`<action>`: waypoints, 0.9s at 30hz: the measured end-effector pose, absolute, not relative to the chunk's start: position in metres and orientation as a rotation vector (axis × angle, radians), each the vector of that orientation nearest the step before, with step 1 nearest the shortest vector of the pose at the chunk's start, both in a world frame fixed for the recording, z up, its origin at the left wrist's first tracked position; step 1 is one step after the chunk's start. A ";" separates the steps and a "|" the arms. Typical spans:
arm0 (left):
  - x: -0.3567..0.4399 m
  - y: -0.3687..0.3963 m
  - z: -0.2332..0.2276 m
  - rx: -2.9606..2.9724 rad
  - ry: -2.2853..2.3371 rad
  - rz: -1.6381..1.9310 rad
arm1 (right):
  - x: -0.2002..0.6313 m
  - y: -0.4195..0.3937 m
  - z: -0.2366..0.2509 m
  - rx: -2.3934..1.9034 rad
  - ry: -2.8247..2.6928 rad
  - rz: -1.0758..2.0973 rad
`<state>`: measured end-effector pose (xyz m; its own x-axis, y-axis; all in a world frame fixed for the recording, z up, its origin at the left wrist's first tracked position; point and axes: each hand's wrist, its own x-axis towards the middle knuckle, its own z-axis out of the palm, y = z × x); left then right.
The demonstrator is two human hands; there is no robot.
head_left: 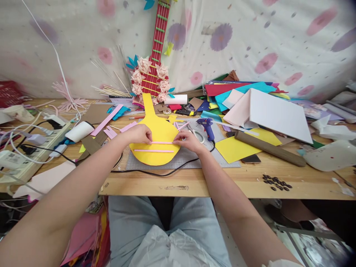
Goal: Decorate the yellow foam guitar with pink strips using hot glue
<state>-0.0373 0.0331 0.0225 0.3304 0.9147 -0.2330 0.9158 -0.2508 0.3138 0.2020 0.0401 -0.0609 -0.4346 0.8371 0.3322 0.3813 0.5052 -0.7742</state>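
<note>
A yellow lute-shaped cutout [151,158] lies on the grey cutting mat [183,162], its neck pointing away from me. Across its round body runs a pink strip [162,142], pinched at its left end by my left hand [141,133] and at its right end by my right hand [189,141]. Below it, a second pink strip [154,151] lies roughly parallel on the yellow surface. Just beyond my right hand rests a blue glue gun [206,128], its black cord looping over the mat. A pair of scissors [199,135] lies partly hidden by that hand.
A red craft guitar [155,70] with pale pink flowers leans at the back. Paper sheets and a white board [278,115] are piled right, beside a brown tube [269,148] and black oval pieces [275,182]. A power strip [33,155] with tangled cables sits left.
</note>
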 end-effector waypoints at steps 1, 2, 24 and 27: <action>-0.036 0.034 0.023 2.213 1.622 -0.026 | 0.202 0.040 -0.061 -1.004 -2.025 0.797; -0.036 0.036 0.023 2.212 1.629 -0.049 | 0.201 0.040 -0.061 -1.011 -2.027 0.791; -0.037 0.043 0.019 2.150 1.610 -0.036 | 0.201 0.037 -0.053 -1.032 -1.981 0.914; -0.035 0.039 0.021 2.175 1.625 -0.030 | 0.220 0.036 -0.044 -1.059 -1.820 1.096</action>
<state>-0.0351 0.0393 0.0208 0.3154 0.9114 -0.2643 0.9206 -0.2263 0.3182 0.2198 0.0358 -0.0436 -0.3772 0.9089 0.1781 0.2675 0.2910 -0.9186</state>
